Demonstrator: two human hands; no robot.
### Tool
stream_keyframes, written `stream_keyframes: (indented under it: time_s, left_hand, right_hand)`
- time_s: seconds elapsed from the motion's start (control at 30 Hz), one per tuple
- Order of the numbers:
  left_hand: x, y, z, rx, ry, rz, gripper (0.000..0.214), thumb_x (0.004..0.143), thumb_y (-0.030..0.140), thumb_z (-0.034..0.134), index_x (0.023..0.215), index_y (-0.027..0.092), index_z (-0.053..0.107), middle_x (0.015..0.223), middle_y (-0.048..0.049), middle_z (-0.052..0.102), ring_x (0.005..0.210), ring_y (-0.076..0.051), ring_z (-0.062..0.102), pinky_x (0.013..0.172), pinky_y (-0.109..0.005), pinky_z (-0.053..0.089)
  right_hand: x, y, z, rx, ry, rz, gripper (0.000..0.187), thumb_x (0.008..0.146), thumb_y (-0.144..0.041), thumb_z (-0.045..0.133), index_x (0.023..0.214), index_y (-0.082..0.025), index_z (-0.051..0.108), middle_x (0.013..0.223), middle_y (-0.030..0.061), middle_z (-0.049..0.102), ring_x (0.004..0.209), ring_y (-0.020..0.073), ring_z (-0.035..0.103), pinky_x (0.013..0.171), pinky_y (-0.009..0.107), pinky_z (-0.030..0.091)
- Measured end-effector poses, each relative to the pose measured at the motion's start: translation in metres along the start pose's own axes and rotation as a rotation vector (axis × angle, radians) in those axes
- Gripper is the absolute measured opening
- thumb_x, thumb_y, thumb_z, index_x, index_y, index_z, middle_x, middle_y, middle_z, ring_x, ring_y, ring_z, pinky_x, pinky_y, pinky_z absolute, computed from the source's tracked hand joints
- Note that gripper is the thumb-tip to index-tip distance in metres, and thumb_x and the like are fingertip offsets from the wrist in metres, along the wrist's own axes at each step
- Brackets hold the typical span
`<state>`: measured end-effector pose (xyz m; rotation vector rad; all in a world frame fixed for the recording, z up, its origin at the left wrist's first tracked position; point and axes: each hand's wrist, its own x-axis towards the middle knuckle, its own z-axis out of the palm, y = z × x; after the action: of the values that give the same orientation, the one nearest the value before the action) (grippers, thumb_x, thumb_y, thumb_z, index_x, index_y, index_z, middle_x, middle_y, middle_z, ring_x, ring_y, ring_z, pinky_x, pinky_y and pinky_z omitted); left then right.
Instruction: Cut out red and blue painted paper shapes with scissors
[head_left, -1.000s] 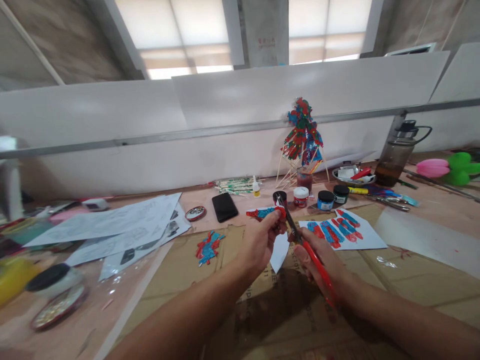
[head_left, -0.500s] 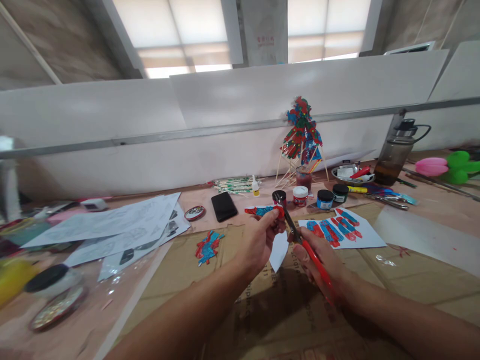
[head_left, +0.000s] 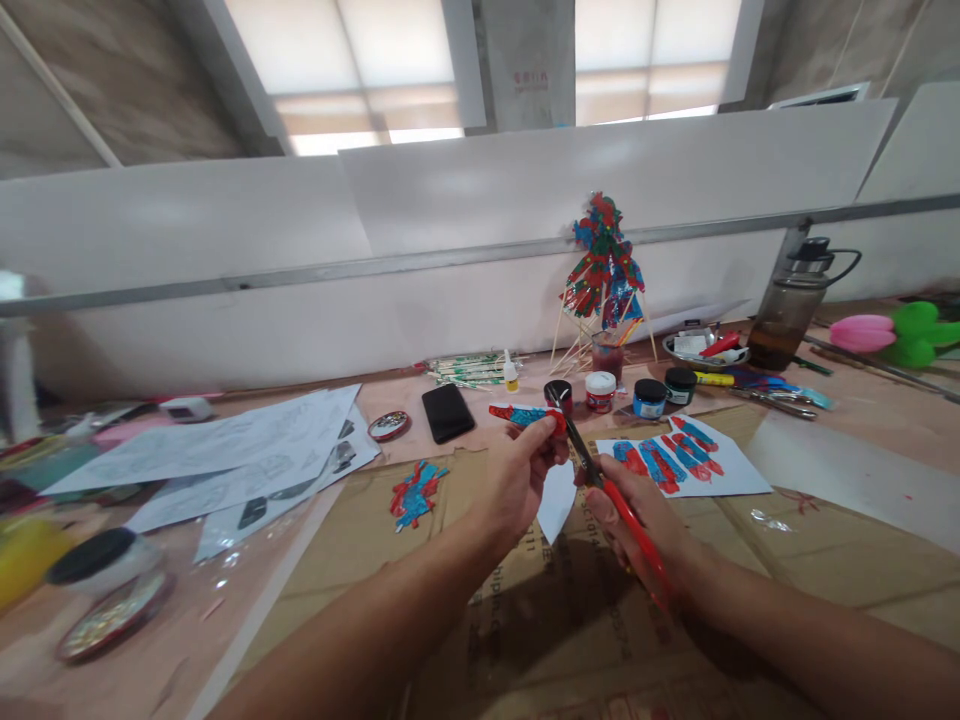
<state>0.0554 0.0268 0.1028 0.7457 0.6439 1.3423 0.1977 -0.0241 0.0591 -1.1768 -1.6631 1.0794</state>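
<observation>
Between the thumb and fingers of my left hand point(head_left: 525, 470) is a small red and blue painted paper piece point(head_left: 517, 413). My right hand point(head_left: 637, 510) grips a pair of scissors point(head_left: 626, 510) by the red handles, with the dark blades at the right end of the piece. A white paper scrap point(head_left: 556, 505) lies below my hands on the cardboard point(head_left: 465, 600). Right of the scissors rests a white sheet point(head_left: 739, 480) painted with red and blue strips. Several cut red and blue pieces point(head_left: 418, 495) lie in a heap to the left.
Paint jars point(head_left: 649, 398) and a glue bottle point(head_left: 511, 372) stand behind my hands, near a black phone point(head_left: 448, 413). Farther back is a painted figure on sticks point(head_left: 602, 260). Drawing sheets point(head_left: 225, 460) lie left; a water bottle point(head_left: 787, 310) stands right.
The painted piece in my left hand has tilted slightly, and the white edge along its upper left has gone from view. Both hands stay almost in place.
</observation>
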Motion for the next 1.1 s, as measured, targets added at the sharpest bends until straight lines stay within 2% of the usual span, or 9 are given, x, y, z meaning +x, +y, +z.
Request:
stream_keyframes:
  time_s: [0.17,0.33,0.77,1.1]
  left_hand:
    - [0.0007,0.0001,-0.0014,0.01,0.016,0.024,0.019,0.059,0.022,0.081,0.061,0.015,0.063,0.059,0.0001,0.062,0.053,-0.01,0.052,0.055,-0.023,0.04]
    - [0.0005,-0.0013,-0.0023,0.068,-0.043,0.019,0.014,0.064,0.023,0.077,0.062,0.014,0.067,0.059,-0.0007,0.06,0.053,-0.009,0.049,0.054,-0.024,0.038]
    - [-0.0008,0.0014,-0.0012,0.077,-0.058,0.005,0.014,0.061,0.022,0.077,0.063,0.012,0.067,0.059,-0.0012,0.06,0.052,-0.009,0.049,0.054,-0.023,0.037]
    - [0.0014,0.0,-0.0038,0.028,-0.005,0.007,0.022,0.058,0.023,0.082,0.059,0.014,0.063,0.06,-0.0007,0.062,0.053,-0.009,0.051,0.055,-0.023,0.039]
  right_hand:
    - [-0.0006,-0.0021,-0.0003,-0.006,0.004,-0.011,0.042,0.093,-0.059,0.048,0.105,-0.019,0.053,0.055,-0.0075,0.043,0.043,0.0088,0.038,0.041,0.021,0.034]
    - [-0.0004,-0.0024,-0.0025,-0.056,0.011,-0.033,0.041,0.094,-0.057,0.048,0.107,-0.019,0.053,0.058,-0.0062,0.045,0.045,0.0097,0.041,0.042,0.022,0.036]
    - [0.0008,-0.0045,-0.0043,-0.09,0.01,-0.046,0.041,0.095,-0.058,0.046,0.104,-0.019,0.054,0.059,-0.0057,0.045,0.048,0.0106,0.041,0.045,0.024,0.035]
    - [0.0,-0.0057,-0.0029,-0.053,0.014,-0.034,0.039,0.094,-0.058,0.048,0.1,-0.02,0.053,0.055,-0.0069,0.044,0.044,0.0095,0.039,0.042,0.023,0.033]
